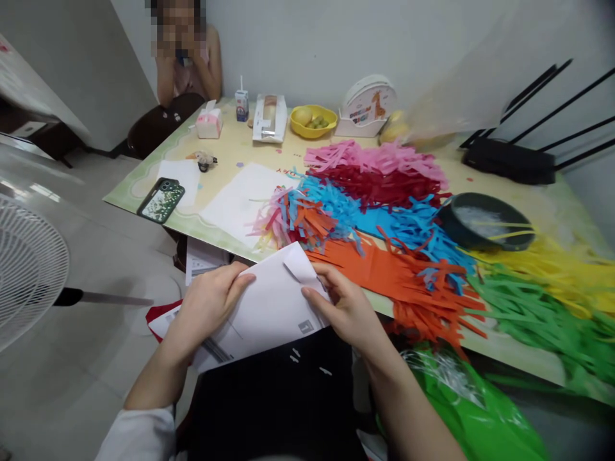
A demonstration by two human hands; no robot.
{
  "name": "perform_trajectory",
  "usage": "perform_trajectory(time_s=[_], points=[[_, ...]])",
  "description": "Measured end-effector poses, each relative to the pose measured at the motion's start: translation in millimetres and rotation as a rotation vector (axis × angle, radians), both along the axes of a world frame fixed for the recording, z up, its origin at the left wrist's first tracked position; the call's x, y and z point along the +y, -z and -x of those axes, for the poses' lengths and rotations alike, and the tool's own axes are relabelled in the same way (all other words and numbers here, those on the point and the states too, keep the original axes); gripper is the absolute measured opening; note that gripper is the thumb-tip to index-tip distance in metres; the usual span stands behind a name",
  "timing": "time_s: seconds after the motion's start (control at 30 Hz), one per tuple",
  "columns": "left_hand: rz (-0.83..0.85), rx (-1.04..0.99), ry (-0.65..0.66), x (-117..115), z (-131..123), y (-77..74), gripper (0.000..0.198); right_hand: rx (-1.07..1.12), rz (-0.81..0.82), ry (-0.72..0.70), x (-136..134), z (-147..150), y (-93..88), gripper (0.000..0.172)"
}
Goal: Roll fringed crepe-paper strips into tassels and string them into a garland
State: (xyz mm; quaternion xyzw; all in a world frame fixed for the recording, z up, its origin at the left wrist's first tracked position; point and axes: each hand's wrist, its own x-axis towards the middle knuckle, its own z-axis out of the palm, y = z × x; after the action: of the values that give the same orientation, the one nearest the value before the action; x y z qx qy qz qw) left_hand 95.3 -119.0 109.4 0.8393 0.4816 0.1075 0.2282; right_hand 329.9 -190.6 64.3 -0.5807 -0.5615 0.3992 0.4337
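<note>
A white sheet of paper (273, 307) with some grey print lies slantwise over my lap, its upper right corner folded over. On its left edge my left hand (214, 304) is closed, thumb on top. My right hand (339, 301) pinches the right edge near the folded corner. Past the sheet, on the table (189, 218), lies a bunch of mixed coloured paper strips (293, 218) beside a blank white sheet (235, 198). Orange fringed paper (369, 266) spreads near my right hand.
Pink (379, 163), blue (375, 221), yellow and green (542, 326) fringed paper fills the right side, around a dark bowl (485, 221). A phone (162, 200) lies at the left edge. A fan (31, 269) stands left; a green bag (461, 403) is right. A person (189, 70) sits across.
</note>
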Motion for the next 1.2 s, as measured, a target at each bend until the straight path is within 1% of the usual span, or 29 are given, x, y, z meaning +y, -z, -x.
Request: perform_trajectory(time_s=[0.13, 0.27, 0.43, 0.53, 0.6, 0.67, 0.77, 0.83, 0.93, 0.97, 1.0, 1.07, 1.13, 1.17, 1.2], points=[[0.021, -0.025, 0.034, 1, 2, -3.7, 0.039, 0.143, 0.062, -0.061, -1, 0, 0.3, 0.032], [0.061, -0.084, 0.105, 8, 4, -1.7, 0.038, 0.274, 0.129, -0.085, -1, 0, -4.4, 0.035], [0.068, -0.105, 0.122, 11, 5, -2.6, 0.036, 0.264, 0.052, -0.054, -3, 3, -9.3, 0.029], [0.087, -0.101, 0.133, 10, 4, -6.3, 0.036, 0.298, 0.054, -0.074, -3, 3, -8.3, 0.026], [0.077, -0.092, 0.125, 9, 2, -6.8, 0.035, 0.319, 0.072, -0.083, -1, 2, -5.3, 0.026], [0.054, -0.082, 0.104, 7, 0, -4.1, 0.035, 0.335, 0.115, -0.102, 3, -2, -1.2, 0.031], [0.004, -0.071, 0.028, 3, -3, 5.6, 0.036, 0.37, 0.22, -0.155, 10, -11, 4.4, 0.042], [0.0, -0.076, -0.017, 0, -4, 12.4, 0.038, 0.378, 0.288, -0.187, 16, -16, 6.4, 0.045], [0.106, -0.149, 0.006, 2, -6, 17.3, 0.034, 0.317, 0.34, -0.209, 24, -19, 6.4, 0.042], [0.153, -0.207, 0.026, 4, -8, 17.4, 0.032, 0.285, 0.339, -0.215, 27, -18, 5.8, 0.041], [0.195, -0.276, 0.045, 6, -10, 17.3, 0.034, 0.244, 0.329, -0.226, 30, -16, 4.9, 0.039], [0.247, -0.411, 0.062, 12, -17, 17.5, 0.042, 0.139, 0.28, -0.259, 35, -11, 2.5, 0.034], [0.278, -0.493, 0.049, 18, -24, 19.7, 0.03, 0.024, 0.205, -0.31, 39, -6, -0.6, 0.031], [0.297, -0.518, 0.037, 20, -27, 21.5, 0.029, -0.027, 0.169, -0.341, 41, -5, -2.1, 0.032], [0.322, -0.541, 0.024, 22, -28, 23.5, 0.034, -0.073, 0.137, -0.371, 42, -4, -3.6, 0.033]])
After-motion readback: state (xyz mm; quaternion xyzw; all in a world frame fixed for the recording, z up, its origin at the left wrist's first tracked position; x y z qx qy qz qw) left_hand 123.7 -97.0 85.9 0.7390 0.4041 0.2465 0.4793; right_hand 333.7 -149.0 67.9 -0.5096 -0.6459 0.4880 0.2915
